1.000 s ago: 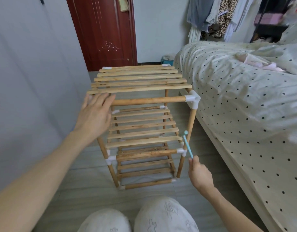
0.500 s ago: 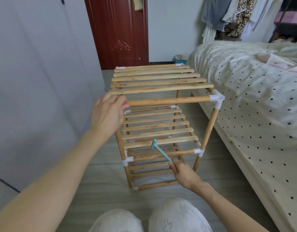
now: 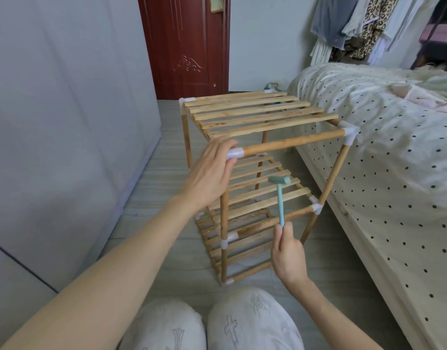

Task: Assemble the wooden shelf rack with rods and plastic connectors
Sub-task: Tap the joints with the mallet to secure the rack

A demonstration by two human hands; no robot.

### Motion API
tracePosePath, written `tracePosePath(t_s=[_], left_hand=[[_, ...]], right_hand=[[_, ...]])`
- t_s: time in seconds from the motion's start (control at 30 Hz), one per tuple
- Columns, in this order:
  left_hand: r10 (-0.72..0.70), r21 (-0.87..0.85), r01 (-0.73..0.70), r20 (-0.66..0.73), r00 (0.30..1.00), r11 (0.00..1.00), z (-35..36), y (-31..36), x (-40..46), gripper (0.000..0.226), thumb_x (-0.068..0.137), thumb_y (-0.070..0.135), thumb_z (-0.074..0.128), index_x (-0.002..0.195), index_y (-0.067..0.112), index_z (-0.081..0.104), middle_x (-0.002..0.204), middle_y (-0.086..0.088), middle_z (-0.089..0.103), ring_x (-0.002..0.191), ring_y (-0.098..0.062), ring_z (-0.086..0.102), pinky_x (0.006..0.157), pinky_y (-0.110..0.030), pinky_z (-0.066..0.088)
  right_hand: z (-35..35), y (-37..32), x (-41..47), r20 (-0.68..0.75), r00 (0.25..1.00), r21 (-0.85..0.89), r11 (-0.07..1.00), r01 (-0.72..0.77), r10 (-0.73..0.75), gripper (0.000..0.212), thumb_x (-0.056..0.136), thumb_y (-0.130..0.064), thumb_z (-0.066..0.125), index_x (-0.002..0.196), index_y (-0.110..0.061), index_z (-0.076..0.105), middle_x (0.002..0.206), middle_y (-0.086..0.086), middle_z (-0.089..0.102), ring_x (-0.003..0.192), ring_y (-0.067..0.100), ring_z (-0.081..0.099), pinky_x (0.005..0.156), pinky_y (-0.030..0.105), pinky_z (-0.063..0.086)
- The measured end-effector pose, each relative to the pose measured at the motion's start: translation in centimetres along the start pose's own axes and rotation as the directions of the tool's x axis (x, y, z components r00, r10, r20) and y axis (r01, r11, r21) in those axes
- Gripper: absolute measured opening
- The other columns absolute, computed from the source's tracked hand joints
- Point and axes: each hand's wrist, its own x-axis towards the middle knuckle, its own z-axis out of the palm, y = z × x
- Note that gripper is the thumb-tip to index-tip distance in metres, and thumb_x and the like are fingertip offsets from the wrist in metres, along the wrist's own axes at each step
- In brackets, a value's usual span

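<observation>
Floor (image 3: 151, 188): pale grey planks.
Left: grey wardrobe (image 3: 53, 122).
Far: dark red door (image 3: 187, 46).
Right: polka-dot bed (image 3: 394, 173), hanging clothes (image 3: 356, 26).

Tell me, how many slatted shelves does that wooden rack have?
3 in the rack: top shelf by the left hand; middle shelf behind the hammer; bottom shelf near the floor.

no readable text, labels, brands or numbers anywhere in view

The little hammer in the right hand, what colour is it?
Pale teal, head and handle alike. The hammer shows best in the head view, the only one.
</observation>
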Motion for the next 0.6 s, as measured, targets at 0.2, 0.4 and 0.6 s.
tracePosePath(t_s=[0.2,0.4,0.6], left_hand=[[-0.07,0.053,0.068,0.037,0.997,0.996,-0.1,0.2,-0.1,0.03,0.099,0.019,0.037,0.125,0.007,0.046,0.144,-0.015,0.039,0.139,-0.025,0.029,0.113,-0.04,0.027],[0.002,0.121,-0.01,0.064,0.998,0.993,-0.8,-0.4,0.1,0.033,0.099,0.025,0.035,0.124,0.007,0.048,0.139,-0.018,0.045,0.137,-0.022,0.033,0.117,-0.035,0.009],[0.083,0.107,-0.104,0.185,0.979,0.989,-1.8,-2.2,0.4,0.054,0.094,0.043,0.027,0.136,0.011,0.04,0.145,-0.01,0.039,0.142,-0.017,0.021,0.118,-0.037,0.008]], right_hand=[[1.6,0.8,-0.8,0.313,0.942,-0.223,0.974,-0.048,0.119,0.037,0.102,-0.033,0.023,0.106,-0.006,0.048,0.092,0.014,0.066,0.086,0.036,0.062,0.07,0.041,0.048],[1.4,1.3,-0.9,0.431,0.895,-0.276,0.961,0.008,0.116,0.032,0.103,-0.03,0.023,0.112,-0.008,0.045,0.097,0.016,0.066,0.087,0.034,0.062,0.07,0.038,0.047],[0.1,1.6,0.2,0.342,0.939,-0.288,0.949,0.125,-0.02,0.027,0.101,-0.035,0.022,0.1,-0.015,0.04,0.087,0.013,0.066,0.079,0.035,0.062,0.066,0.038,0.045]])
